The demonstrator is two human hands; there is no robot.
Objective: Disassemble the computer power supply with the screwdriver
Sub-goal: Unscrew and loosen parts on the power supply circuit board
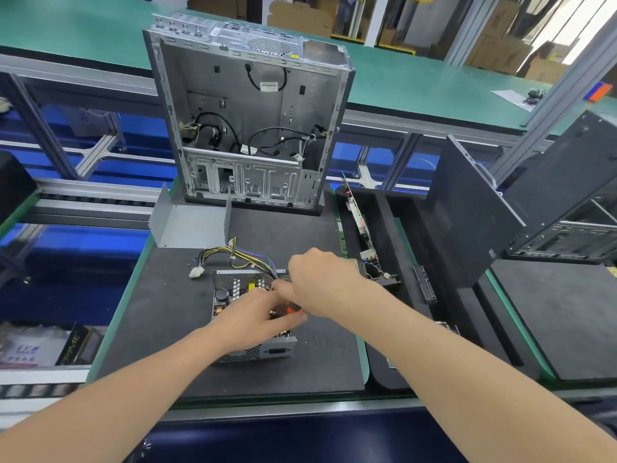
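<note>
Your left hand [253,315] rests on the opened power supply [233,287] at mid-worktop [160,312], thumb and fingers closed round the orange-handled screwdriver [293,307]; your right hand [320,282] curls over the unit's far corner, its grip impossible to tell; beyond stands a stripped computer case [247,111].

Both bare forearms reach in from the counter's near edge and converge near its middle. The left grip [253,315] lies palm down, thumb extended. The right grip [320,282], fingers curled downward, meets it; what either holds is unclear.
</note>
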